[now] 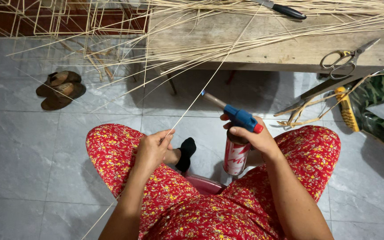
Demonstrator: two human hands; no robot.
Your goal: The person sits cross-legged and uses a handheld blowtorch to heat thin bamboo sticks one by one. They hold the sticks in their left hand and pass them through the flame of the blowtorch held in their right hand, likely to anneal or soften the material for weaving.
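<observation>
My left hand pinches a long thin bamboo strip that runs up and right toward the wooden bench. My right hand grips a gas torch: a red and white canister with a blue head and a metal nozzle. The nozzle tip sits right beside the strip, about at its middle. Both hands hover above my lap, which is covered in red flowered cloth.
A pile of thin bamboo strips lies across the bench, with scissors at its right end and a black-handled knife at the top. Brown sandals rest on the grey tiles at left. Wire frames stand behind. Camouflage boots at right.
</observation>
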